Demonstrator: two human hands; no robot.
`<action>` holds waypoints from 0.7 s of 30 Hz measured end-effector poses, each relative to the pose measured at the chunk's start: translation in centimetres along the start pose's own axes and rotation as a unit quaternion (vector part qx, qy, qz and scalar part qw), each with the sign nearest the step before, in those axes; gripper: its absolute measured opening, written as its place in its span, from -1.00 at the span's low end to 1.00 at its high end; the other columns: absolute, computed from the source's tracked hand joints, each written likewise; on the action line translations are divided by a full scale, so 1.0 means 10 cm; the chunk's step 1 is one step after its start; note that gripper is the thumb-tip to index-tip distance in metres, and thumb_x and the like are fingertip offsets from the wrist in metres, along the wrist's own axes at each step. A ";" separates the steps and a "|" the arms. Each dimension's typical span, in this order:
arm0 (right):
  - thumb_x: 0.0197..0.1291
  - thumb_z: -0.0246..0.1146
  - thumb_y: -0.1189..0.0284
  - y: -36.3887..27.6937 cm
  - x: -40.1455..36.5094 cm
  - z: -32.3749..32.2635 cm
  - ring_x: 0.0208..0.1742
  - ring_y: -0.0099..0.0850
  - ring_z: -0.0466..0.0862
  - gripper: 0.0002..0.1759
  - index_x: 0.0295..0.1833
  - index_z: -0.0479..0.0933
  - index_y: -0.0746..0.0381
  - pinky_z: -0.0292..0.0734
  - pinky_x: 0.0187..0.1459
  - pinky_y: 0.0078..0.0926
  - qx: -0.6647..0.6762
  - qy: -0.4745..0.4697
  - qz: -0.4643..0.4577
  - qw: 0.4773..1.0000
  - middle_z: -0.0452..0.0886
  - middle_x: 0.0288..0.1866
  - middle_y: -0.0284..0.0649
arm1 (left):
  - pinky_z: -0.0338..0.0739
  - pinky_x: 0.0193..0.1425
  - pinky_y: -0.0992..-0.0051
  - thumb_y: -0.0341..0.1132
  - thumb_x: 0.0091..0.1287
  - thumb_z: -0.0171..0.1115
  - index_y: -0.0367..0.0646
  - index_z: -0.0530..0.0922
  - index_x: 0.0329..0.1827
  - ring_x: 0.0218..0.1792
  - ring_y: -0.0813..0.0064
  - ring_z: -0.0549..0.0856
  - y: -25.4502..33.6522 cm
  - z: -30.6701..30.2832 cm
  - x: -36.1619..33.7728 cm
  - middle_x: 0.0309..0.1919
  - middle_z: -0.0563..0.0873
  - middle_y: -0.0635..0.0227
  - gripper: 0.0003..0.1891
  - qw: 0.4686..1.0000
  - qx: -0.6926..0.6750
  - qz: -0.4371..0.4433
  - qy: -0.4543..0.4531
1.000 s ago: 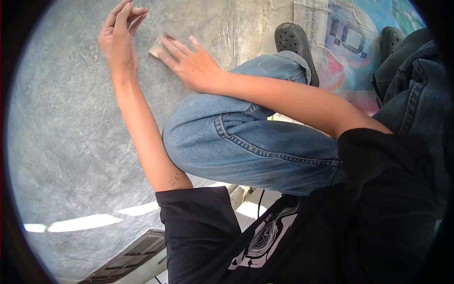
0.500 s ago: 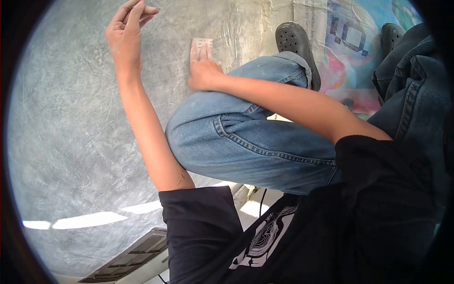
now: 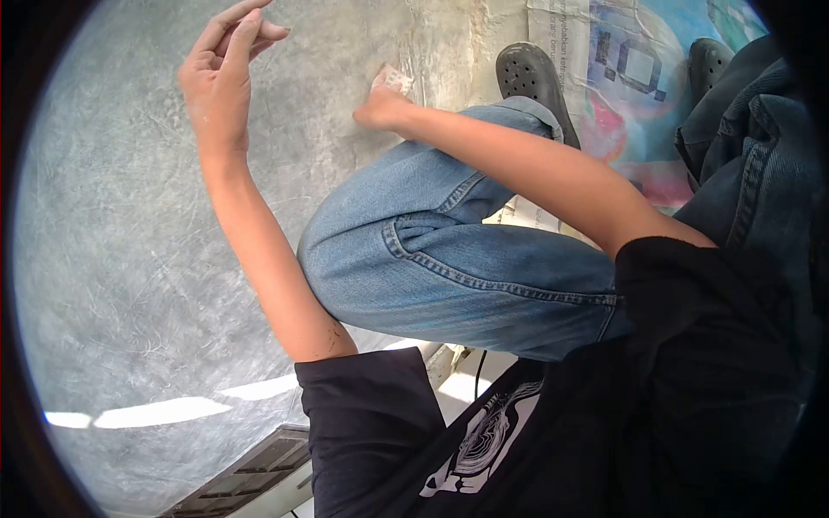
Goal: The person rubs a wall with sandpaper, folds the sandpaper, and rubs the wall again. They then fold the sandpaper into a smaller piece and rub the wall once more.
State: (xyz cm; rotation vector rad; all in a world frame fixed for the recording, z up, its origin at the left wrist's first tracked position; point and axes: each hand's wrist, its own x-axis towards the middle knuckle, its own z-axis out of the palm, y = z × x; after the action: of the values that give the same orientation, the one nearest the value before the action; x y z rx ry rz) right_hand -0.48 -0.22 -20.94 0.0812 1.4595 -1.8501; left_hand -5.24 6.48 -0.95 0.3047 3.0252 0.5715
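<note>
My right hand (image 3: 382, 109) presses a small pale sheet (image 3: 395, 80) with grey printed marks, like folded sandpaper, against the scuffed grey surface (image 3: 129, 198). Its fingers are mostly hidden behind the back of the hand, and the sheet shows past them. At the upper left, my left hand (image 3: 223, 73) is held up in front of the same surface. Its fingers are loosely bent, the thumb lies near the index finger, and nothing shows between them. Whitish dust covers the fingers. The index fingertip is at the top edge of the view.
My bent knee (image 3: 345, 233) in blue jeans lies between the two arms. A dark perforated clog (image 3: 531, 82) is by a printed plastic sheet (image 3: 626, 104), with another clog (image 3: 706, 69) farther right. A dark slatted frame (image 3: 237, 475) and a sunlit strip (image 3: 164, 413) are at the lower left.
My right hand has moved up and slightly right, its wrist turning so that the pale sheet now tilts. My left hand has shifted a little left.
</note>
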 end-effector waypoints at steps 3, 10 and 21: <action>0.06 0.09 0.36 0.00 0.04 0.07 -0.08 -0.06 0.60 -0.36 0.17 0.26 0.64 0.48 -0.03 -0.29 -0.047 0.127 0.003 0.991 0.48 0.04 0.31 | 0.55 0.15 0.35 -0.30 0.30 0.14 -0.20 0.63 -0.04 -0.22 0.48 0.69 0.03 0.02 -0.02 -0.41 0.67 0.38 -0.75 1.000 0.006 -0.005 -0.006; 0.03 0.17 0.17 -0.08 -0.03 -0.22 0.49 0.11 -0.06 0.11 0.45 -0.40 0.39 -0.01 0.41 -0.16 0.088 -0.035 0.039 0.995 -0.21 0.45 0.35 | 0.56 0.13 0.33 -0.30 0.30 0.15 -0.19 0.64 -0.04 -0.23 0.49 0.70 0.03 0.03 -0.02 -0.40 0.67 0.36 -0.75 0.999 0.015 0.004 -0.028; 0.01 0.20 0.21 0.01 0.11 -0.34 0.50 0.11 -0.11 0.17 0.43 -0.52 0.40 0.04 0.38 -0.06 0.072 0.028 0.060 0.995 -0.24 0.46 0.34 | 0.55 0.12 0.35 -0.27 0.31 0.15 -0.18 0.64 -0.05 -0.22 0.48 0.70 0.21 0.06 -0.07 -0.41 0.68 0.35 -0.74 0.998 0.043 0.028 -0.040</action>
State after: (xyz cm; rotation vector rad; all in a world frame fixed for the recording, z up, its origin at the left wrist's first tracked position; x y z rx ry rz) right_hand -2.52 2.08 -22.73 0.2878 1.3263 -1.8653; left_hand -4.09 8.49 -0.75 0.4065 2.9776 0.4237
